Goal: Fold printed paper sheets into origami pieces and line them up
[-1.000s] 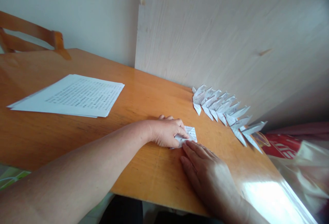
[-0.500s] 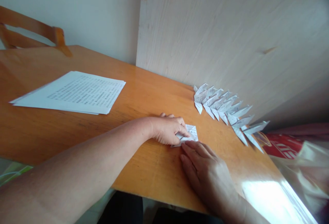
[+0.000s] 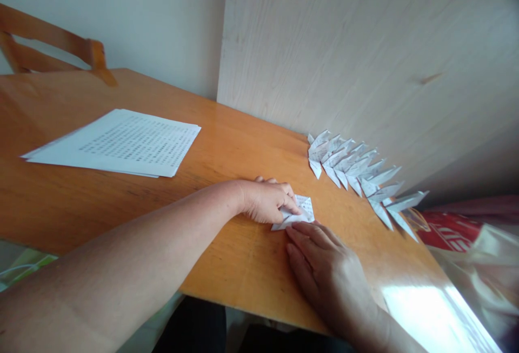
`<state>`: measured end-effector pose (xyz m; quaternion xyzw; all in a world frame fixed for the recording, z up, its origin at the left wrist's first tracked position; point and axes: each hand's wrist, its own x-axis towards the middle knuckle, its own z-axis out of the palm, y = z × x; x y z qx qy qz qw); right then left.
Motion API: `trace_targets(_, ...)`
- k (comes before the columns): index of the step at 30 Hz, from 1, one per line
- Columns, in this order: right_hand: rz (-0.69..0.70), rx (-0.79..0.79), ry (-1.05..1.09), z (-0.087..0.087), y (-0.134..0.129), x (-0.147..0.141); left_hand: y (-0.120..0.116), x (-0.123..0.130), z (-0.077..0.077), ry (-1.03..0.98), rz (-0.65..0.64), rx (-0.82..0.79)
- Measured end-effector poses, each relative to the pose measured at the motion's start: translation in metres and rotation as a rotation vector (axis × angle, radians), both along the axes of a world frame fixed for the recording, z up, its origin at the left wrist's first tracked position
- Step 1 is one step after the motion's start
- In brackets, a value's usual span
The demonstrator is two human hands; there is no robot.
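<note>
A small folded piece of printed paper (image 3: 306, 206) lies flat on the wooden table (image 3: 243, 142). My left hand (image 3: 270, 201) presses on its left part, with the index finger stretched across it and the other fingers curled. From the near side, my right hand (image 3: 324, 266) rests with its fingertips on the paper's lower edge, the fingers fairly straight and its thumb beside them on the table. Part of the paper is hidden under both hands.
Printed sheets (image 3: 133, 142) are stacked at the left. Several folded paper pieces (image 3: 348, 161) stand in a row along the board (image 3: 324, 45) at the right. A chair (image 3: 52, 39) is at the far left; a red bag (image 3: 450, 231) lies beyond the right edge.
Both hands keep nearly the same places on the folded paper. The whole view has shifted slightly.
</note>
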<state>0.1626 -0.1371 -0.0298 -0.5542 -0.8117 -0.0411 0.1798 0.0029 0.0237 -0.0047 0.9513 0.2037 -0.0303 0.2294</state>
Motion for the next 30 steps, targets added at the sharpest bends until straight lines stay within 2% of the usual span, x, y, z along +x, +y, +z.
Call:
trace_targets(11,0.074,-0.011,0.031,0.0012,0.0,-0.0022,0.0014,-0.0001,0.0001,-0.001,-0.009,-0.013)
trace_targets(30,0.086,-0.034,-0.007,0.0055,0.0033,-0.0032,0.001,0.0005,0.001,0.006,-0.006,-0.008)
